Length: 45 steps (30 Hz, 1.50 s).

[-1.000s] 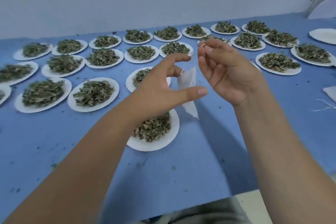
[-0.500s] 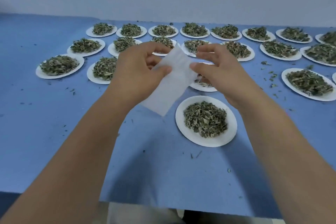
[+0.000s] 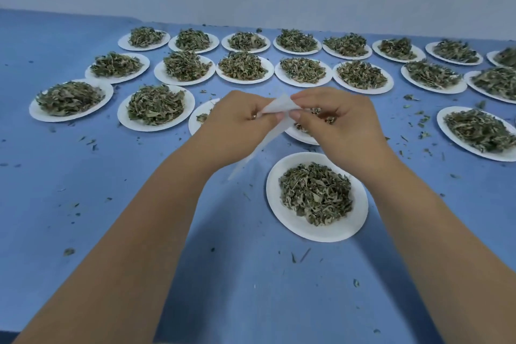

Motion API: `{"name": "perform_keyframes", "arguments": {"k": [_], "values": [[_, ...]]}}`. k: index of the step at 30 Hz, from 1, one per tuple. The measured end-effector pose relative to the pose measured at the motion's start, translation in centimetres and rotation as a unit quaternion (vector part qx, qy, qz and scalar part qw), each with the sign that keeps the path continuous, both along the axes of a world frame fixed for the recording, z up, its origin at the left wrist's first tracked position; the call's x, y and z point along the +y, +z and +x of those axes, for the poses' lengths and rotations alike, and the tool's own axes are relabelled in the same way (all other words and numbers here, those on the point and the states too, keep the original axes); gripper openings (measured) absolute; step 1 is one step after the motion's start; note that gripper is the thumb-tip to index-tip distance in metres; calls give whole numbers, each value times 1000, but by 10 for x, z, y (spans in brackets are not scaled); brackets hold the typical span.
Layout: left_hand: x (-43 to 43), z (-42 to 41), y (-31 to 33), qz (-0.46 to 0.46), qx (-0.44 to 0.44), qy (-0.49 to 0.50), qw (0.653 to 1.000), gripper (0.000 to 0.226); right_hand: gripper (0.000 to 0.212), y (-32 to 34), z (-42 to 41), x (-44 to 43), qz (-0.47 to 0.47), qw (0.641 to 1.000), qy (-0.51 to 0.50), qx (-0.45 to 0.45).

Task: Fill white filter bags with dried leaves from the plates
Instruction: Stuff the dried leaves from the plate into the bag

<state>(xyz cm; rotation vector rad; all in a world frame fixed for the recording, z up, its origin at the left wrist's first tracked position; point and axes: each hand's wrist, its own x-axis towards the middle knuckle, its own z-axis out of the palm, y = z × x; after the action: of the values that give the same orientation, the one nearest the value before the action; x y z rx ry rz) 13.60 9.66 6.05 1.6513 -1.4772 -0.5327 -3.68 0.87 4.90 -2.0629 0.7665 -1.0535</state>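
Plates (image 3: 36, 113) heaped with dried leaves (image 3: 69, 98) fill the upper left of the frame and run in rows across the blue surface (image 3: 111, 204) to the right edge. Each portion is kept apart, I judge, so that one heap serves one bag. At centre, the left hand (image 3: 237, 126) has its grip clamped on the top edge of the white filter bag (image 3: 277, 105), thumb against fingers. The bag hangs in the air above the surface, its lower end trailing toward lower left. It looks flat, and I see no leaves in it. The right hand (image 3: 343, 126) pinches the same top edge from the other side. I judge the two grips are opposed in order to part the mouth. Below and right of centre sits the nearest plate (image 3: 296, 227), full, close under the bag for a short transfer. Loose fragments (image 3: 409, 97) litter the surface at right.
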Motion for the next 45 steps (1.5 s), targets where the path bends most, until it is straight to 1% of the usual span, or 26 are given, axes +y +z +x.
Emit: {"name": "perform_keyframes", "arguments": {"k": [1, 2, 4, 6, 8, 11, 13, 15, 18, 20, 23, 25, 27, 29, 30, 31, 33, 36, 38, 40, 42, 43, 45], "values": [[-4, 1, -2, -9, -20, 4, 1000, 26, 16, -2, 2, -1, -26, 1000, -9, 7], [-8, 1, -5, -24, -38, 15, 999, 27, 17, -2, 4, -3, -58, 998, -19, 15], [-14, 1, -9, -63, -50, 52, 995, 21, 17, 0, 7, -7, -122, 991, -42, 23], [-17, 1, -14, -95, -5, 105, 990, 13, 16, 3, 10, -10, -160, 985, -59, 29], [-18, -1, -21, -115, 41, 153, 981, 7, 15, 3, 13, -13, -179, 982, -54, 36], [-17, -3, -31, -134, 64, 183, 972, 9, 16, -2, 15, -13, -200, 979, -22, 37], [-16, -3, -35, -154, 69, 165, 972, 16, 19, -6, 11, -13, -188, 982, 2, 28], [-16, -4, -39, -159, 54, 137, 976, 26, 22, -9, 6, -12, -156, 987, 21, 16], [-16, -7, -43, -135, 34, 76, 987, 36, 18, -11, -1, -10, -131, 988, 67, 41], [-13, -9, -45, -116, 14, 33, 993, 42, 19, -10, -4, -9, -116, 989, 85, 46], [-10, -7, -47, -102, -22, 33, 994, 61, 22, -4, -4, -8, -98, 987, 112, 54], [-9, -6, -48, -103, -31, 54, 993, 62, 22, 0, -3, -9, -121, 979, 119, 114], [-9, -8, -47, -104, -37, 59, 992, 56, 26, 6, -2, -7, -168, 959, 131, 187], [-9, -9, -47, -110, -50, 61, 991, 52, 19, 10, -2, -7, -209, 933, 157, 245], [-9, -9, -47, -112, -66, 63, 989, 50, 18, 11, -2, -8, -213, 924, 162, 272], [-10, -9, -47, -110, -86, 64, 988, 45, 22, 12, -2, -10, -200, 922, 165, 289], [-10, -11, -47, -108, -105, 67, 986, 37, 27, 12, -2, -12, -138, 931, 186, 282], [-6, -13, -44, -132, -119, 55, 983, 39, 18, 13, 1, -14, -68, 942, 226, 240], [-4, -12, -42, -138, -160, 53, 976, 44, 23, 13, 2, -12, -75, 941, 231, 236], [-4, -6, -38, -132, -211, 57, 967, 62, 29, 12, 3, -11, -101, 941, 229, 228], [-5, 0, -35, -116, -230, 60, 964, 76, 26, 12, 3, -7, -102, 945, 228, 213], [-4, 1, -34, -122, -230, 58, 964, 76, 23, 13, 3, -5, -93, 947, 227, 208], [-3, -1, -34, -156, -195, 43, 967, 65, 18, 12, 4, -1, -87, 951, 221, 200]]}}
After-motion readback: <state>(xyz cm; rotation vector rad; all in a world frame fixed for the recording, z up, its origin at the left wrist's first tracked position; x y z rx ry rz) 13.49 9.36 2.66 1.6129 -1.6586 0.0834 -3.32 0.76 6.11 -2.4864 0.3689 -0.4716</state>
